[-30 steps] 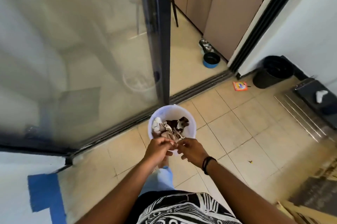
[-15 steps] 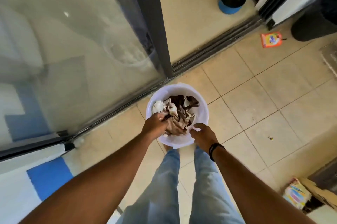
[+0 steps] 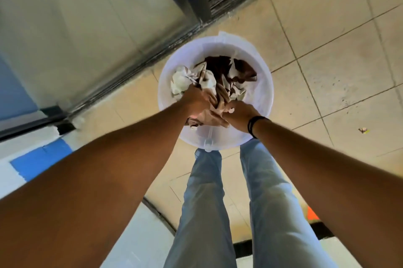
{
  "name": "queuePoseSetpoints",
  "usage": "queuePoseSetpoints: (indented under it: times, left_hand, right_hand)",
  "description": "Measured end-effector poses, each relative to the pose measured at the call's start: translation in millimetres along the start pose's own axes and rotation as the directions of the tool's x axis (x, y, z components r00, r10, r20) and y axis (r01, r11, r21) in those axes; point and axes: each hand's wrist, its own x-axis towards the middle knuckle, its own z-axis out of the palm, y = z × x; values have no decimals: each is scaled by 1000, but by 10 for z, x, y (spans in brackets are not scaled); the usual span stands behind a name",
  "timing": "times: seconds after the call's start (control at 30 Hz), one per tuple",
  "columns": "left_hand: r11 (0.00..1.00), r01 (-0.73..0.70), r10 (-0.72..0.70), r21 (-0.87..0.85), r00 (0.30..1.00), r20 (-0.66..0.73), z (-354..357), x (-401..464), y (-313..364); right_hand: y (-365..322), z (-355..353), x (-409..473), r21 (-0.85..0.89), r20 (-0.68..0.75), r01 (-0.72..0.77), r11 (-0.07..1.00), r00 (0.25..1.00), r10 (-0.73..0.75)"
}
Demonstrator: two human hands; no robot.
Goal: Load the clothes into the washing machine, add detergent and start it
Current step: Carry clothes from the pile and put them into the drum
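View: looking straight down from the person's head, past both bare forearms and two legs in light blue jeans (image 3: 218, 202).
Bucket: a white plastic bucket (image 3: 261, 102) is sitting on the tiled floor (image 3: 327, 53) just in front of the person's feet, close to the dark track of a sliding glass door (image 3: 98, 27).
Clothes: a crumpled bundle of brown and white clothes (image 3: 220, 80) is lying inside the bucket, filling its middle.
Left hand: the left hand (image 3: 196, 102) is reaching into the bucket, its fingers curling down into the fabric and gripping it.
Right hand: the right hand (image 3: 238, 115), with a dark band on the wrist, is also holding the clothes, fingers closing around a fold at the near side of the bundle.
Floor: a small scrap (image 3: 363, 130) is lying on the tiles, well apart from the bucket.
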Motion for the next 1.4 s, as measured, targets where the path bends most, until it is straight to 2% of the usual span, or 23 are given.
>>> queuePoseSetpoints:
  times: [0.07,0.1,0.2,0.3,0.47,0.57,0.73,0.87,0.97,1.2,1.33,1.4]
  left_hand:
    - [995,-54,46,89,995,88,142,35,60]
    - [987,-71,60,146,995,77,221,50,68]
    - [958,11,23,287,993,-113,408,32,74]
    - [955,58,-16,289,989,-146,483,2,80]
    - [937,29,80,349,952,-296,537,21,-1]
    - [922,89,28,376,955,-295,520,158,-39]
    - [961,104,13,255,909,-418,414,-44,-67]
    - [982,-42,126,182,867,-482,333,-686,-67]
    - [982,-175,187,74,815,-549,234,-1506,-16]
    - [852,-502,277,-150,674,-685,14,-3182,195]
    - [777,-508,143,-371,717,-682,-186,-4020,338]
    - [738,-529,101,-419,701,-706,-263,-4320,346]
  right_hand:
    - [61,63,141,-14,22,-10,1000,1000,10]
    - [78,99,181,-22,39,-10,1000,999,11]
    - [140,219,208,-39,72,5,999,997,-2]
    - [144,270,113,-5,71,2,1000,997,-1]
    - [172,241,31,-36,81,22,999,997,-19]
    - [207,212,78,-23,48,24,999,999,-23]
    - [268,181,-77,-54,21,32,998,999,-31]
    - [237,135,-549,-148,51,34,988,998,-27]
    - [96,-18,-1129,-203,48,62,977,997,-53]
    - [-237,-358,-2379,-254,-44,125,959,989,-140]
    - [-545,-378,-3100,-192,-94,237,952,962,-258]
    - [-661,-340,-3340,-203,-90,297,933,943,-320]
